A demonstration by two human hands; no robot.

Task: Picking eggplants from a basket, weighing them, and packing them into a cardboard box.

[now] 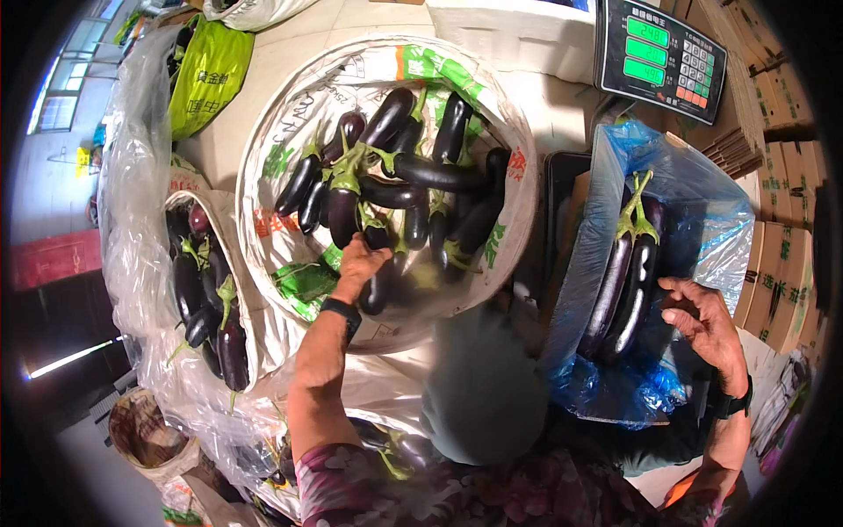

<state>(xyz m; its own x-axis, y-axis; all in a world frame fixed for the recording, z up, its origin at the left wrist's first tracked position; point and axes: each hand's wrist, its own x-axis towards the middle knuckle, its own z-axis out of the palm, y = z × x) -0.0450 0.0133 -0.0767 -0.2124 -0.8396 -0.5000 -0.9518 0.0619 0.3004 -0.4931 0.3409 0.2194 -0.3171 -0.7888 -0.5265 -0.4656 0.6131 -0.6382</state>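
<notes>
My left hand (362, 265) reaches into a round, white woven sack (253, 217) with its rim rolled outward. Its fingers touch the glossy dark purple eggplants (438, 173) heaped there; whether they grip one cannot be made out. My right hand (706, 323) hovers at the right side of a carton lined with blue plastic film (708, 178), fingers curled and apart, holding nothing. Inside that lining, long eggplants (619, 290) lie side by side, their green stems toward the far end. Each wrist wears a dark band.
A digital scale display (662, 59) stands behind the carton. Stacked cardboard boxes (777, 283) line the right. At left are another sack of eggplants (230, 342), clear plastic film (135, 197), a yellow-green bag (207, 82) and a stained bucket (148, 435). White foam (507, 39) lies at the back.
</notes>
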